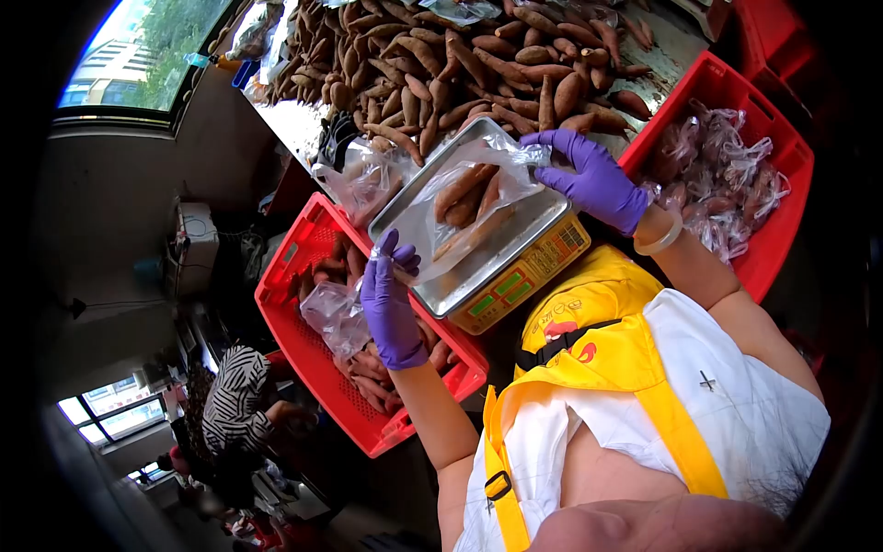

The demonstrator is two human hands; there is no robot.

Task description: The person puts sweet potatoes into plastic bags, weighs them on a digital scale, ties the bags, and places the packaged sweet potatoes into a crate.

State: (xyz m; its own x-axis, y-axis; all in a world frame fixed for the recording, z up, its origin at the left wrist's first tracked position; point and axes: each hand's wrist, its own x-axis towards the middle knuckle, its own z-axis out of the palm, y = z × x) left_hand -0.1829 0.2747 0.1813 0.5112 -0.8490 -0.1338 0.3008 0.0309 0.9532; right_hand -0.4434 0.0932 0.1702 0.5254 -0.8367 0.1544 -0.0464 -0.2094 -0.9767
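The clear bag (517,189) in front of me lies on the steel tray (533,224) of a yellow scale (552,262), with a few sweet potatoes (460,190) inside it. My right hand (589,177) pinches the gathered plastic at one end between thumb and fingers. My left hand (391,299) is at the other end, its fingers bent close together; whether they grip the film I cannot tell.

On my left, a red crate (379,434) holds loose roots with a plastic bag (333,317) on top of them. On my right, another red crate (773,244) is piled with filled, knotted bags (713,179).

Beyond the scale, a big heap of sweet potatoes (515,64) covers much of a pale table (676,66). The room is dim to my left, lit by a window (138,55), and a person in a striped top (235,397) bends over farther off.

A crumpled bag (363,179) crowds the tray's far left side, beside a dark glove (337,138), and the two crates flank the scale
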